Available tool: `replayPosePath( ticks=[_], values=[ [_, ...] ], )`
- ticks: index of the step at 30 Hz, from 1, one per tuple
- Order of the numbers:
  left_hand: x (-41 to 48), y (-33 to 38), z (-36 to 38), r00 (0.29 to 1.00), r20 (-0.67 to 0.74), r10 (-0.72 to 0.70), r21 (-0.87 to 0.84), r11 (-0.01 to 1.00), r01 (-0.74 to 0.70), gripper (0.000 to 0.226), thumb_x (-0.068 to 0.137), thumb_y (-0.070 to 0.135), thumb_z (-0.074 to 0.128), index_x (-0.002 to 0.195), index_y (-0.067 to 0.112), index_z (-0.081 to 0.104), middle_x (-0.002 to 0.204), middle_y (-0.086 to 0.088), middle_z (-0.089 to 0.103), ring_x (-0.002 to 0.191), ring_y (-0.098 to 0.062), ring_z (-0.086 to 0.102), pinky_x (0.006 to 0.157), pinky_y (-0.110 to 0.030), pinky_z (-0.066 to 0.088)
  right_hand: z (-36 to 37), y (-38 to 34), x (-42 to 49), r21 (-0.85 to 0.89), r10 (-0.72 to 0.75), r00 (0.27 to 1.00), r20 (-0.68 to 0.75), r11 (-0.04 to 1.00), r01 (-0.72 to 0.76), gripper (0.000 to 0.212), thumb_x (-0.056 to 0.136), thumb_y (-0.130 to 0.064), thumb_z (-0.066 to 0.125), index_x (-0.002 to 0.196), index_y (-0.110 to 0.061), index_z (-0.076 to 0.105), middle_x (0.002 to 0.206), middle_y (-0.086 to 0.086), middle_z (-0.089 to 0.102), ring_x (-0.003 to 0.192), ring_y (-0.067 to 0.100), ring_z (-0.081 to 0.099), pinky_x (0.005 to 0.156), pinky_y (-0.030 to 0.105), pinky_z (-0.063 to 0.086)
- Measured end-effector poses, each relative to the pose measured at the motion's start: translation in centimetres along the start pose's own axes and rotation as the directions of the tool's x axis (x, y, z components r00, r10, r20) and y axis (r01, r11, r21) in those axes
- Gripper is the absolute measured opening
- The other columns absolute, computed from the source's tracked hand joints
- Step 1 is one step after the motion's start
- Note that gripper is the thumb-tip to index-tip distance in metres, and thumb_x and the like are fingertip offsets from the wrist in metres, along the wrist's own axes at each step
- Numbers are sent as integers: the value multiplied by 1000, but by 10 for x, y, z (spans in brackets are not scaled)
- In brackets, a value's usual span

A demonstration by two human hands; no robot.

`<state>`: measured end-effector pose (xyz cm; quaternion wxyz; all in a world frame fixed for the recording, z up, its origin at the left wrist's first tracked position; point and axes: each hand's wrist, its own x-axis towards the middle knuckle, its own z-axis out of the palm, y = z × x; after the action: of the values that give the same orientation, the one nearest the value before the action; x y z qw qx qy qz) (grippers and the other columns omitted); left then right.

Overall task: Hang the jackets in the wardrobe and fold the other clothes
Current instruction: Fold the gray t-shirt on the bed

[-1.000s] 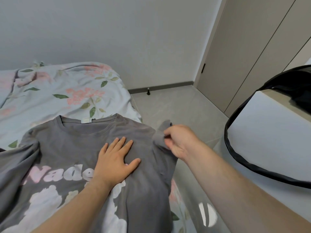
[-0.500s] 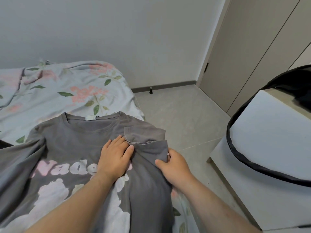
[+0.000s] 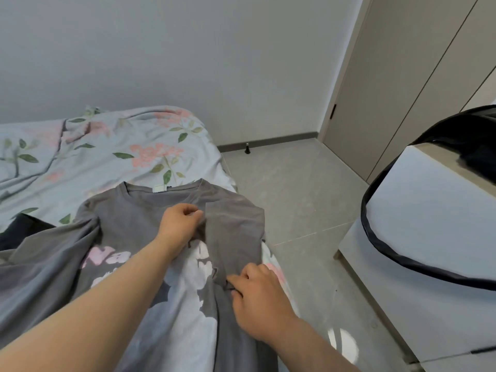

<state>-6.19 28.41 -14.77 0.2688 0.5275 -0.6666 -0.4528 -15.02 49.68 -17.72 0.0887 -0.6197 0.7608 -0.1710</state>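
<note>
Both bare forearms reach forward. The left hand [image 3: 179, 224] lies knuckles-up, fingers curled, apparently pinching the grey T-shirt [image 3: 128, 218]; the right hand [image 3: 255, 299], nearer, pinches its folded edge with thumb and forefinger.

The grey T-shirt [image 3: 128, 226] bears pink letters [image 3: 107, 257] reading "Na" on its chest, left of the frame's centre; the rest of the word is hidden. Its white neck label [image 3: 158, 188], at the collar, is too small to read.
</note>
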Motion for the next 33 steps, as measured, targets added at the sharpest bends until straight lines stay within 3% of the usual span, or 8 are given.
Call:
replayPosePath(
  ticks=[4, 7, 10, 13, 20, 23, 27, 33],
  values=[
    [-53, 6, -55, 983, -55, 177, 146, 975, -168, 13, 91, 29, 62, 99, 27, 71, 94, 16, 65, 85, -7, 61, 78, -30, 45, -5, -21, 4, 62, 17, 996, -83, 998, -11, 32, 86, -39, 41, 85, -18, 66, 94, -2, 56, 92, 23, 52, 84, 39, 45],
    [-97, -29, -116, 941, -187, 283, 384, 903, -195, 10, 87, 27, 66, 95, 27, 70, 96, 13, 66, 85, -18, 63, 76, -36, 48, -3, -48, 18, 69, -35, 994, -108, 997, 43, 29, 88, -36, 43, 87, -16, 64, 106, -2, 57, 105, 20, 53, 91, 35, 42],
    [-111, -73, -179, 922, -332, 201, 672, 736, 82, 18, 87, 31, 66, 97, 17, 70, 98, -7, 71, 88, -33, 64, 78, -41, 50, 10, -91, 41, 98, -136, 991, 11, 986, 134, 32, 93, -36, 42, 110, -18, 61, 140, 0, 45, 133, 19, 37, 114, 33, 24],
    [-118, -99, -197, 940, -333, -78, 590, 760, 273, 26, 89, 44, 59, 88, 19, 64, 96, -7, 69, 88, -30, 63, 76, -39, 51, 31, -147, 64, 186, -213, 976, 49, 962, 200, 43, 94, -37, 39, 133, -23, 51, 156, 1, 30, 145, 18, 23, 120, 29, 10],
    [-112, -128, -210, 933, -344, -106, 306, 927, 218, 25, 92, 44, 56, 77, 25, 64, 84, 9, 65, 80, -14, 60, 69, -34, 47, 97, -200, 78, 131, -162, 980, 116, 981, 146, 63, 99, -49, 24, 155, -38, -4, 159, -16, -21, 147, 2, -20, 110, 19, -27],
    [-93, -131, -239, 936, -314, -161, 347, 898, 271, 18, 88, 47, 57, 86, 30, 63, 79, 15, 62, 73, -4, 57, 58, -25, 42, 108, -198, 74, 73, -150, 988, 22, 986, 148, 65, 94, -50, 22, 156, -38, 7, 158, -18, -13, 146, 1, -16, 114, 20, -19],
    [-66, -129, -275, 865, -500, -49, 467, 825, 317, 28, 80, 48, 61, 83, 21, 56, 89, 0, 60, 85, -24, 59, 66, -34, 45, 112, -197, 75, 75, -143, 989, 23, 987, 141, 67, 90, -53, 17, 154, -43, 1, 155, -23, -19, 142, -6, -21, 112, 17, -23],
    [-46, -126, -269, 934, -340, -105, 522, 805, 281, 37, 82, 57, 61, 73, 21, 60, 67, 3, 62, 66, -15, 57, 54, -29, 37, 110, -200, 76, 74, -133, 991, 25, 989, 131, 67, 90, -51, 21, 155, -39, 13, 161, -17, 0, 142, -6, -14, 116, 19, -14]
  ],
)
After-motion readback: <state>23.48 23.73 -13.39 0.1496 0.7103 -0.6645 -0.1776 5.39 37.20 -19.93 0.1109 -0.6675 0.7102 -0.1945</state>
